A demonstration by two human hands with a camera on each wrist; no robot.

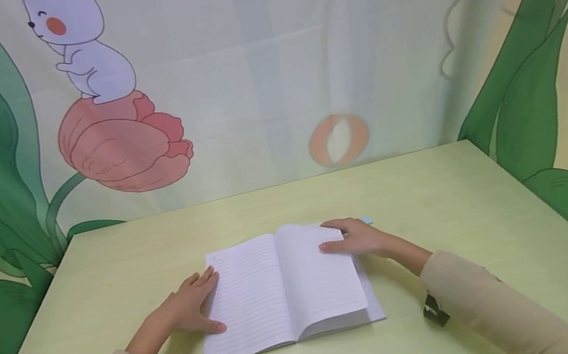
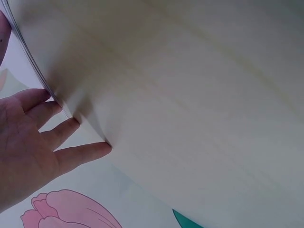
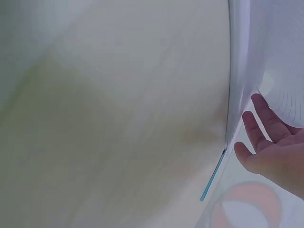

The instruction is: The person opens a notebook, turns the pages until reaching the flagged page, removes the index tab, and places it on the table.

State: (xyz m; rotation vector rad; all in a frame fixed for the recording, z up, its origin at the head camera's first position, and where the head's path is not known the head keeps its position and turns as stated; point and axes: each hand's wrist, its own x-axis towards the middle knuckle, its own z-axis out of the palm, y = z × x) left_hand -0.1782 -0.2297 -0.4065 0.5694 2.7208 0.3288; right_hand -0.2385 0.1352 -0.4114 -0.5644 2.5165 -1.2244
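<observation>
An open lined notebook (image 1: 250, 295) lies on the table, its right page (image 1: 319, 284) raised and bowed above the pages beneath. My left hand (image 1: 188, 306) rests at the left edge of the notebook with fingers spread; in the left wrist view its fingertips (image 2: 108, 146) touch the tabletop along that edge. My right hand (image 1: 359, 238) holds the upper right edge of the raised page, thumb on top and some fingers under it. The right wrist view shows my right hand (image 3: 275, 142) beside the lifted sheet (image 3: 285, 71).
A thin light-blue item (image 1: 366, 221) pokes out by the notebook's upper right corner, partly hidden by my right hand. The pale yellow-green table (image 1: 133, 252) meets a printed curtain (image 1: 246, 83) at its back edge.
</observation>
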